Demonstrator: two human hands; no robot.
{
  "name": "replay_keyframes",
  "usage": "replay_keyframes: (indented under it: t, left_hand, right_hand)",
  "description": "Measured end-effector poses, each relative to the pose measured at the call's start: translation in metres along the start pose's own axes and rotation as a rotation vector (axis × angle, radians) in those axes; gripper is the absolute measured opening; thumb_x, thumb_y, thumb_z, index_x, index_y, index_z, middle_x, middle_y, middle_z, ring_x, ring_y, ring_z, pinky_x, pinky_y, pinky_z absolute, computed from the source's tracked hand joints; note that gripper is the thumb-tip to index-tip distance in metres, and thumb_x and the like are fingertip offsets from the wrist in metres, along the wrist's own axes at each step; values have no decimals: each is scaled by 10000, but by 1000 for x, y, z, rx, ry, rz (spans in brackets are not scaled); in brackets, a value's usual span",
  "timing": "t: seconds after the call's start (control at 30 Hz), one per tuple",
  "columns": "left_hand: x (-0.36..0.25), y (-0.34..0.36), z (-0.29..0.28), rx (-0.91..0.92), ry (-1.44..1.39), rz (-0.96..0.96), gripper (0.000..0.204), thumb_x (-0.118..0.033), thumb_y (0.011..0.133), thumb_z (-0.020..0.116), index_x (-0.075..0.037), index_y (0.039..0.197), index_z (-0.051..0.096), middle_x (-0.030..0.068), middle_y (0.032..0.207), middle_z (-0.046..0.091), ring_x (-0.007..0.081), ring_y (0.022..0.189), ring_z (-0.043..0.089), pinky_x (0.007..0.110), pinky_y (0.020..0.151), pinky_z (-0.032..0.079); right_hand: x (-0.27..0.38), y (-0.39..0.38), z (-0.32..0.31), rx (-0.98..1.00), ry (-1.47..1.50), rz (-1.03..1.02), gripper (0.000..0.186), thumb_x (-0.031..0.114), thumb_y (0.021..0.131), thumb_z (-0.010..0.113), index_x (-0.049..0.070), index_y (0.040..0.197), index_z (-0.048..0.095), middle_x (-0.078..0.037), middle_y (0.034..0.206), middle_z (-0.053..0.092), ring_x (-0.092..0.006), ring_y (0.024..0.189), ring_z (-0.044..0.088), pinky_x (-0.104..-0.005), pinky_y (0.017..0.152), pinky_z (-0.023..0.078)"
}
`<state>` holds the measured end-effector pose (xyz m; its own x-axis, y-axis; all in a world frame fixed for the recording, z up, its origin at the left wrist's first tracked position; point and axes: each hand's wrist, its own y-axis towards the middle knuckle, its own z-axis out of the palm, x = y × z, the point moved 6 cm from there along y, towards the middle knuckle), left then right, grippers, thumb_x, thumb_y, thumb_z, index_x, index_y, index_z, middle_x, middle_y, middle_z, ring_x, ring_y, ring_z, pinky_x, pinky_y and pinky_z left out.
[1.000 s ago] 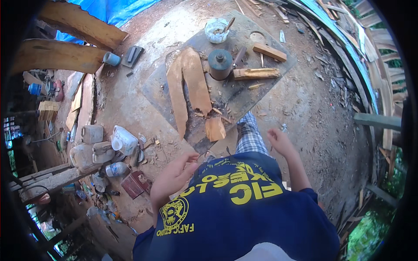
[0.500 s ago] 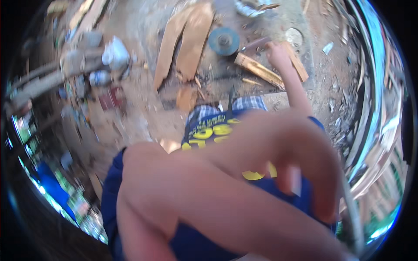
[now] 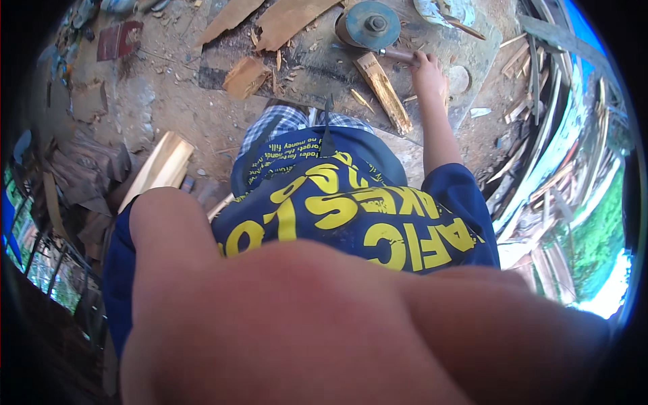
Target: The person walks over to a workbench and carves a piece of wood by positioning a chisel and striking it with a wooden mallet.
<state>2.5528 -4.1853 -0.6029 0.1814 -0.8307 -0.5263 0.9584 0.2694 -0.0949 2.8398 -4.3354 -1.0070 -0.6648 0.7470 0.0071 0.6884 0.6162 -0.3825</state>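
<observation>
My right hand (image 3: 428, 75) is closed on the wooden handle of a tool (image 3: 401, 56) lying beside a blue metal cylinder (image 3: 364, 27) with a bolt on top. Just below it, a split wooden block (image 3: 383, 91) lies on a worn board (image 3: 455, 111), with small splinters around it. Brown cut wood pieces (image 3: 290, 20) and a short wooden offcut (image 3: 246, 77) are at the upper left of the board. My left hand (image 3: 290, 317) is raised very close to the camera, large and blurred across the lower view; its fingers cannot be made out.
A white container (image 3: 435, 12) with a stick is at the board's top. Long planks and slats (image 3: 547, 135) pile along the right. Pale timber (image 3: 152, 169) and dark scraps (image 3: 88, 172) lie at the left, with a red object (image 3: 120, 40) on the dirt ground.
My right hand has moved up from beside my body to the tool on the board and closed on it. My left hand has risen from waist level to near the camera. The view has shifted.
</observation>
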Motion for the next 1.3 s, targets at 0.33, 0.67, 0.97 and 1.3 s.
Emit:
replay_keyframes:
  t: [0.33, 0.67, 0.97, 1.3]
  left_hand:
    - [-38, -90, -51, 17, -382, -284, 306, -251, 994, 525, -112, 802, 718, 104, 1179, 582, 217, 849, 600, 488, 907, 428]
    - [-56, -121, -60, 710, -295, -95, 147, -9, 866, 662, -81, 744, 699, 19, 972, 669, 131, 837, 626, 528, 951, 432]
    - [123, -22, -58, 142, 892, -260, 199, -221, 890, 665, -48, 988, 669, 29, 929, 596, 121, 865, 569, 289, 771, 467]
    - [396, 96, -72, 323, 1542, -593, 399, -237, 850, 678, 12, 1136, 553, 214, 1102, 578, 372, 1054, 574, 410, 941, 459]
  right_hand:
    - [19, -114, -13, -244, 199, -144, 447, 296, 821, 732, 50, 1153, 561, -180, 1110, 611, -382, 1073, 563, -443, 894, 454]
    - [3, -304, -59, -536, 667, 236, 348, 267, 837, 750, 1, 985, 579, -196, 888, 616, -358, 815, 612, -415, 760, 484]
    - [-49, -294, -48, -344, 684, 325, 351, 306, 785, 763, 58, 974, 603, -173, 918, 632, -369, 838, 630, -444, 707, 500]
    - [-133, -266, -69, 48, 859, 81, 513, 331, 811, 715, 102, 1242, 557, -209, 1046, 663, -372, 905, 665, -448, 779, 524]
